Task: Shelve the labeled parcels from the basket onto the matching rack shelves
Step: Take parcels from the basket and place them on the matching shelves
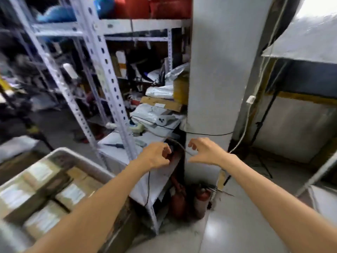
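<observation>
Cardboard parcels [71, 194] with white labels lie packed in the grey basket [85, 160] at our lower left, and neither hand touches them. We reach both bare arms forward, past the edge of a cluttered white worktop [113, 154]. Our left hand [156, 156] has its fingers [165, 149] curled in toward the palm. A thin black cable [148, 181] hangs just below it, and we cannot tell whether they pinch it. Our right hand [205, 152] holds nothing, its fingers [192, 145] loosely bent and spread. White perforated rack [107, 70] uprights stand beyond the basket, with a white pillar [218, 70] to their right and two red fire extinguishers [201, 198] at its foot.
</observation>
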Available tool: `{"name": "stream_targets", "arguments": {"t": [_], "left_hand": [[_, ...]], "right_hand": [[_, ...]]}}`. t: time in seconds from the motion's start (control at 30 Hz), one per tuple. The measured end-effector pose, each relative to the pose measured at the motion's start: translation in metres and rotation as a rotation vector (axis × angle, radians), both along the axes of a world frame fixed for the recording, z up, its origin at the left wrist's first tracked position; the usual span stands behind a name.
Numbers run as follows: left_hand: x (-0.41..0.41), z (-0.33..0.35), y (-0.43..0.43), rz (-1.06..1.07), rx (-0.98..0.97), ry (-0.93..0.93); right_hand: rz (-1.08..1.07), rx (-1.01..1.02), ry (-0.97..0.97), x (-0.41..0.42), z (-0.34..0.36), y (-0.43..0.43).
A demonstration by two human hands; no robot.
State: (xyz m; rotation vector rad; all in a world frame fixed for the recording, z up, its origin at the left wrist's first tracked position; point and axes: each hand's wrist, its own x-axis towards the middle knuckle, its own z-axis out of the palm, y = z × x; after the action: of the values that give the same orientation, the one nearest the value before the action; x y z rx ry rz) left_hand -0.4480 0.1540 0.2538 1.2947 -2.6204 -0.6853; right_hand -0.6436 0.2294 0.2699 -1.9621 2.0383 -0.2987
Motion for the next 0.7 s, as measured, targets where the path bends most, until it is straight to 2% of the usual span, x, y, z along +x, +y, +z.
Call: {"name": "stream_targets", "arguments": {"t": [0.2,0.33,0.5,0.7], "left_hand": [[0.180,-0.039,0.027,0.401,0.070,-0.052],[0.273,-0.045,0.041,0.605,0.090,-0.037],[0.367,-0.061,0.032,0.802,0.149,0.017],[0.446,-0.087,-0.010,0.909,0.192,0.064]], "right_hand": [[0.473,0.119,-0.021,0.176,-0.021,-0.062],[0.669,0.104,0.021,0.276,-0.030,-0.087],[0.808,0.191,0.057,0.371,-0.049,-0.123],[0.824,0.244,0.065,0.453,-0.072,-0.183]]}}
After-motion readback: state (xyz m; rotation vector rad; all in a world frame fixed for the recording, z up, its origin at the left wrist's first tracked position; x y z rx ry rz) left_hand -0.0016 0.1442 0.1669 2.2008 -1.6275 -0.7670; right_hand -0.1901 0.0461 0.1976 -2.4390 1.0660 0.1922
